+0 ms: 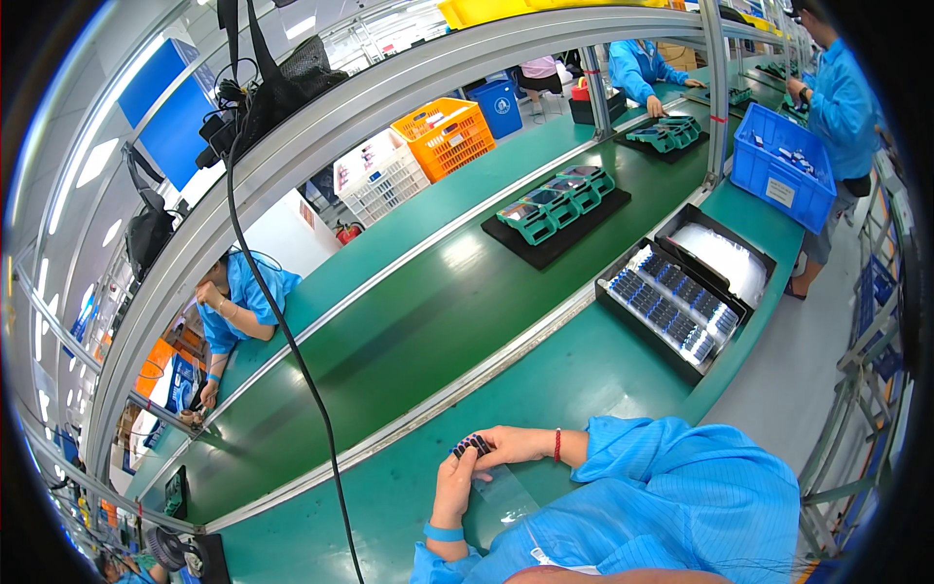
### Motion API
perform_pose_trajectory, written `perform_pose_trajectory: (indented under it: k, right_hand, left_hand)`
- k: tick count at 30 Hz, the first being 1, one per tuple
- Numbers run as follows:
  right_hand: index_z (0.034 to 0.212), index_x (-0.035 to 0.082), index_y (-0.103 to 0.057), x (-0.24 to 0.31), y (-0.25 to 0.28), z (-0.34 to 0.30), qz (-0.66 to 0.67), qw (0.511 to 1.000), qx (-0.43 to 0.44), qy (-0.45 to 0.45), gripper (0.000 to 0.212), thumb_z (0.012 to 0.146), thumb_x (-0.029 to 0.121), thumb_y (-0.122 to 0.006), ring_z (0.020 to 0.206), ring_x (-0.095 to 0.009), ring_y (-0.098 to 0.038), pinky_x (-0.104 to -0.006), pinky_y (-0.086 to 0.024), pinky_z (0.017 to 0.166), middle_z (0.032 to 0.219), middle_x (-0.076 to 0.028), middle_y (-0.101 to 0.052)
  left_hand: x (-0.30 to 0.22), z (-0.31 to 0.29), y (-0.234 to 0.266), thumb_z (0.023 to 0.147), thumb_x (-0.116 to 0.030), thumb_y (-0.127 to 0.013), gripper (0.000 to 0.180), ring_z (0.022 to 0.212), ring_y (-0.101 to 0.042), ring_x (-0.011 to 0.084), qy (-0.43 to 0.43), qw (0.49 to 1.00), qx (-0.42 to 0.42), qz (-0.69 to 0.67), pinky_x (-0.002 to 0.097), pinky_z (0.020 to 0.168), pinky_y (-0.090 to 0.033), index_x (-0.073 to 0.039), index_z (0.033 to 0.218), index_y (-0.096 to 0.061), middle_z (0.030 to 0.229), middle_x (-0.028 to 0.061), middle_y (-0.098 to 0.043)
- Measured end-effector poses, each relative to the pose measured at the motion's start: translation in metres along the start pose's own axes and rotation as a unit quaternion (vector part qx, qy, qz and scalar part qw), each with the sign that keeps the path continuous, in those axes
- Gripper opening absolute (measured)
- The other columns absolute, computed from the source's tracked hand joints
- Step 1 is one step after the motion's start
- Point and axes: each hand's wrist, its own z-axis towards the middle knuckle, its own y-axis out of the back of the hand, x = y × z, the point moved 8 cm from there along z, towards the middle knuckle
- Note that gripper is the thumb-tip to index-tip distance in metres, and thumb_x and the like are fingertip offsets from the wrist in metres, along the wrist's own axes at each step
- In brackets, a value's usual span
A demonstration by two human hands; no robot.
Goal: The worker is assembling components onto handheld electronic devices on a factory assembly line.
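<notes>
A small black part with a row of small coloured spots point(471, 446) is pinched between my two hands above the green bench. My left hand point(453, 486), with a blue band at its wrist, closes on its near left side. From the right, my right hand point(508, 446), with a red bracelet at its wrist, grips it too. My fingers hide some of the part, so its exact kind is unclear. A clear plastic sheet or bag point(503, 498) hangs just below my hands, close to my blue sleeve; whether my fingers touch it I cannot tell.
Ahead right, a black box point(702, 368) holds rows of small black-and-blue parts. Beyond it stands a blue bin point(778, 185). Green fixtures on a black board point(545, 258) sit on the green conveyor point(428, 302). A black cable point(309, 389) hangs left of my hands. Co-workers stand around.
</notes>
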Motion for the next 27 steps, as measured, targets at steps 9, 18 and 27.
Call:
perform_pose_trajectory:
  k: [9, 18, 27]
  right_hand:
    - [0.110, 0.005, -0.055, -0.0014, 0.0003, 0.0004, 0.000, 1.000, 0.003, -0.005, 0.027, 0.087, 0.018, -0.060, 0.086, -0.008, -0.053, -0.0251, -0.044, 0.080, 0.091, 0.000, -0.060]
    - [0.110, 0.006, -0.055, -0.0004, 0.0017, -0.0002, -0.014, 1.000, -0.014, -0.005, 0.026, 0.088, 0.019, -0.060, 0.086, -0.008, -0.053, -0.0253, -0.044, 0.082, 0.090, 0.000, -0.061]
    - [0.104, 0.005, -0.053, 0.0004, -0.0003, 0.0015, 0.009, 1.000, -0.013, 0.018, 0.021, 0.086, 0.015, -0.059, 0.073, -0.006, -0.053, -0.0215, -0.043, 0.068, 0.078, 0.001, -0.059]
  left_hand:
    - [-0.0004, 0.0003, -0.0007, 0.094, -0.025, -0.049, 0.031, 0.074, -0.061, 0.0153, -0.002, 1.000, 0.002, -0.003, 0.0258, 0.059, -0.052, 0.003, 0.104, -0.059, 0.093, 0.0087, -0.064]
    - [-0.0017, -0.0002, -0.0011, 0.094, -0.024, -0.048, 0.031, 0.075, -0.061, 0.0156, -0.002, 1.000, 0.001, 0.001, 0.0260, 0.059, -0.052, 0.003, 0.104, -0.059, 0.093, 0.0088, -0.064]
    - [-0.0061, -0.0016, -0.0037, 0.095, -0.024, -0.046, 0.028, 0.071, -0.060, 0.0152, 0.004, 1.000, -0.003, 0.015, 0.0250, 0.059, -0.049, 0.001, 0.101, -0.059, 0.091, 0.0078, -0.063]
